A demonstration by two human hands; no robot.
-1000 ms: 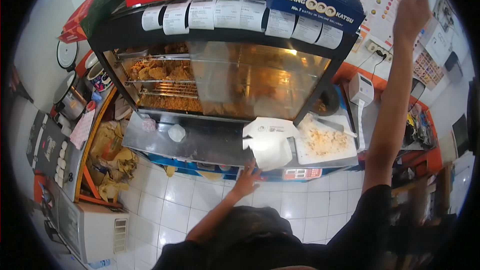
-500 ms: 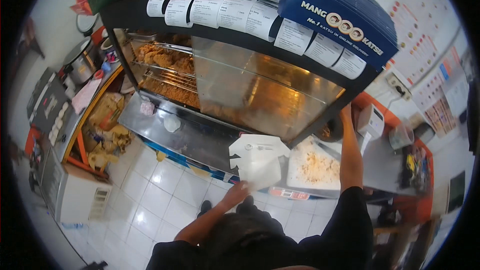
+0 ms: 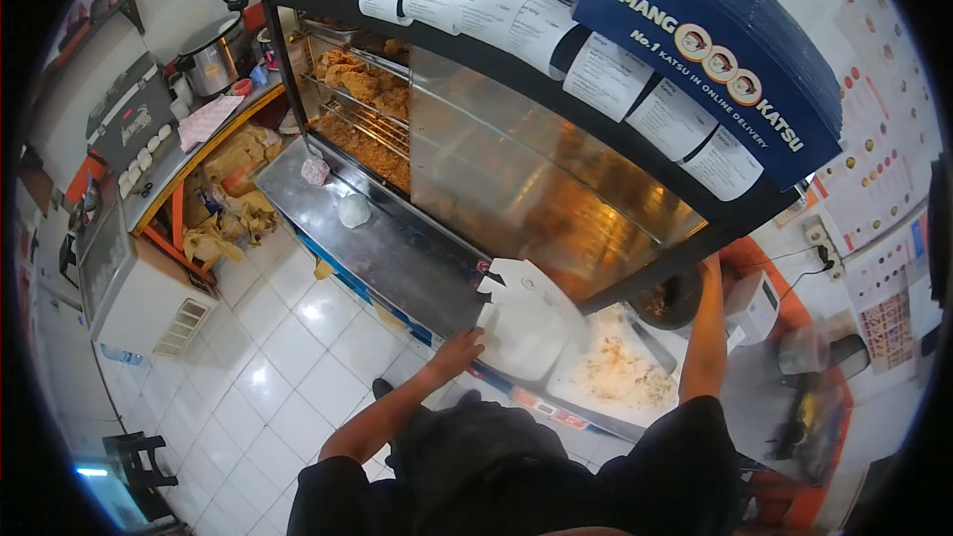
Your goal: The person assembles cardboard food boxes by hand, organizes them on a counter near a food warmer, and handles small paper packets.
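My left hand (image 3: 459,352) has its fingers closed on the near left edge of a white paper takeaway box (image 3: 531,337). The box is unfolded, with cut flaps at its far end, and lies over the counter edge in front of the glass food warmer (image 3: 556,179). Stretched forward past the warmer's right corner, my right hand (image 3: 711,266) is beside a dark bowl (image 3: 667,306); its fingers are mostly hidden. Right of the box is a white board (image 3: 586,377) strewn with golden crumbs. Fried breaded pieces (image 3: 362,84) fill the warmer's shelves on the left.
A metal counter ledge (image 3: 397,263) runs along the warmer, bearing a small white bundle (image 3: 354,210) and a pinkish lump (image 3: 315,171). Paper order slips (image 3: 516,25) hang above the glass. Right of my arm stand a white printer (image 3: 752,308) and a clear tub (image 3: 802,349).
The white box has tilted and turned, its far end now by the warmer's glass, as my left hand shifted up its left edge. My right hand stays near the warmer's right corner. The view has shifted.
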